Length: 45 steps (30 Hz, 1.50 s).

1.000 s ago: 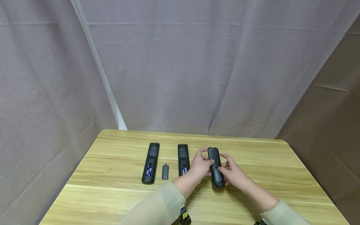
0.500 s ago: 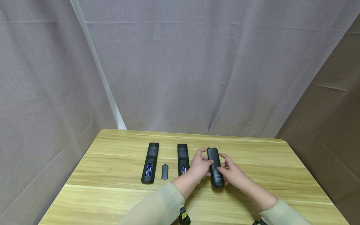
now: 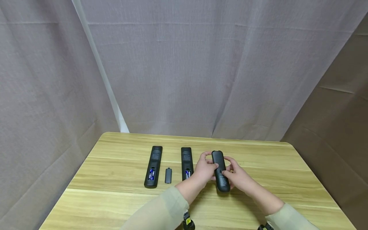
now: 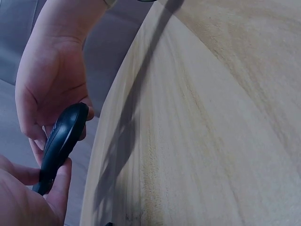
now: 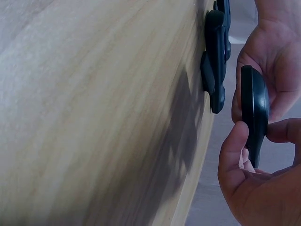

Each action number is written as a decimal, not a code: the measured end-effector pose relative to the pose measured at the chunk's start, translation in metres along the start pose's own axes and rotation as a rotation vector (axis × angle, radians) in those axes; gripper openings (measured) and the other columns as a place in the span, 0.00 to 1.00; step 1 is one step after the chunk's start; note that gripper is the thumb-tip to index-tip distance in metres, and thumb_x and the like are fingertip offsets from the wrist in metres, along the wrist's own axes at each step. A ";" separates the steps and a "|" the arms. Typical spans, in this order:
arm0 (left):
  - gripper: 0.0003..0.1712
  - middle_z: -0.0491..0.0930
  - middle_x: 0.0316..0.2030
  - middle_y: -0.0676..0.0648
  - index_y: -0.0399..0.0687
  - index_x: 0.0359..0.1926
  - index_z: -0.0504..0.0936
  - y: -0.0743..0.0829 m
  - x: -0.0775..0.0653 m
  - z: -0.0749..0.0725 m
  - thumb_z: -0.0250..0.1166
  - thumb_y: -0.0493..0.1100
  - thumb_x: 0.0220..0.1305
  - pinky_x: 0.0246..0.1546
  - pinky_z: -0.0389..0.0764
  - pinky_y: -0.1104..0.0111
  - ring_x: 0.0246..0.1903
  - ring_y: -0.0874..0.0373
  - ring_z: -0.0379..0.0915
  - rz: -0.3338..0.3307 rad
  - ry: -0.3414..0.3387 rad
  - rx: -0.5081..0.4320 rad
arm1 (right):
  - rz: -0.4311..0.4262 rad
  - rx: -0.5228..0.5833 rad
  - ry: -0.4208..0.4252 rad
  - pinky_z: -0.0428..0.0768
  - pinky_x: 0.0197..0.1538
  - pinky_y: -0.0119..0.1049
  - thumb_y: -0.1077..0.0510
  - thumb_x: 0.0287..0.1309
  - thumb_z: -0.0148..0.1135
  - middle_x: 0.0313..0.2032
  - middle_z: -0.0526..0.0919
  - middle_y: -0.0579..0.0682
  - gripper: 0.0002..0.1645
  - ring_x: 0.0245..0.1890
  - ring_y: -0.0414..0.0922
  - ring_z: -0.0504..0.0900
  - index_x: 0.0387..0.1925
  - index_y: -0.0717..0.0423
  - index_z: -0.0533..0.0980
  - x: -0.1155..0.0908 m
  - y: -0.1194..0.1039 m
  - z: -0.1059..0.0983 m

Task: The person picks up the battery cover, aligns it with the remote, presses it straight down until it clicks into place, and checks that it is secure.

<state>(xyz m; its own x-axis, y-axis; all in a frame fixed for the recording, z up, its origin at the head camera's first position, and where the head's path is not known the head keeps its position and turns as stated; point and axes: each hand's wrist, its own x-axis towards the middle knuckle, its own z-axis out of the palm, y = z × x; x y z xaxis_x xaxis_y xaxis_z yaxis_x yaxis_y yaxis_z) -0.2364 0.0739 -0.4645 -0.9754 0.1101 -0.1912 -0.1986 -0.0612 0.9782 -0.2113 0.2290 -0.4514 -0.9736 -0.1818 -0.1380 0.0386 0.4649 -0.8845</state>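
Above wooden table (image 3: pixel 287 172), black remote (image 3: pixel 221 179), fingers (image 5: pixel 233 153) gripping it

2 pale green sleeves (image 3: pixel 162 209); 2 black wrist devices (image 3: pixel 188 226), left one with yellow patch (image 3: pixel 188 220).

We see soft highlights on the smooth, satiny shell of the rounded black plastic remote (image 5: pixel 256 101). The long black plastic remote at far left (image 3: pixel 155 159) and the slim black plastic remote in the middle (image 3: pixel 187 159) look matt beside their glossy blue-and-silver batteries (image 3: pixel 151 174). The small oblong grey plastic cover (image 3: pixel 168 176) looks dull. To us the yellow-brown wooden bench (image 3: pixel 267 172) looks smooth and grained, the mauve-grey cloth curtain (image 3: pixel 172 80) matt and finely creased, the 2 pale green cloth sleeves (image 3: pixel 161 209) matt too.
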 end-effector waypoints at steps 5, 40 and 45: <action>0.31 0.78 0.43 0.46 0.55 0.66 0.67 -0.002 0.001 0.001 0.64 0.33 0.66 0.22 0.84 0.60 0.31 0.51 0.82 0.000 -0.012 -0.008 | 0.004 0.005 0.000 0.82 0.25 0.48 0.63 0.68 0.54 0.39 0.71 0.58 0.40 0.24 0.49 0.77 0.75 0.59 0.49 -0.002 0.001 0.000; 0.32 0.76 0.42 0.44 0.52 0.68 0.66 -0.009 0.020 0.013 0.63 0.31 0.66 0.23 0.85 0.58 0.34 0.48 0.82 -0.031 0.017 0.033 | 0.006 0.000 0.145 0.82 0.24 0.41 0.62 0.68 0.56 0.40 0.76 0.59 0.28 0.27 0.48 0.78 0.66 0.65 0.63 -0.020 0.026 -0.015; 0.32 0.76 0.42 0.43 0.52 0.67 0.67 -0.012 0.024 0.018 0.63 0.30 0.65 0.23 0.85 0.56 0.35 0.47 0.83 -0.038 0.019 0.045 | 0.021 -0.014 0.152 0.82 0.25 0.40 0.62 0.68 0.55 0.41 0.76 0.60 0.28 0.27 0.48 0.78 0.66 0.64 0.63 -0.023 0.027 -0.018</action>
<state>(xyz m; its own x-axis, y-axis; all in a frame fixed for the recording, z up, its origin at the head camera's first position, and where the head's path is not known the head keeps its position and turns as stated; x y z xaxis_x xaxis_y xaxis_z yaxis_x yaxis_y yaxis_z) -0.2559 0.0954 -0.4799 -0.9689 0.0930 -0.2293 -0.2314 -0.0122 0.9728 -0.1920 0.2608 -0.4640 -0.9955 -0.0393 -0.0865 0.0572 0.4794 -0.8757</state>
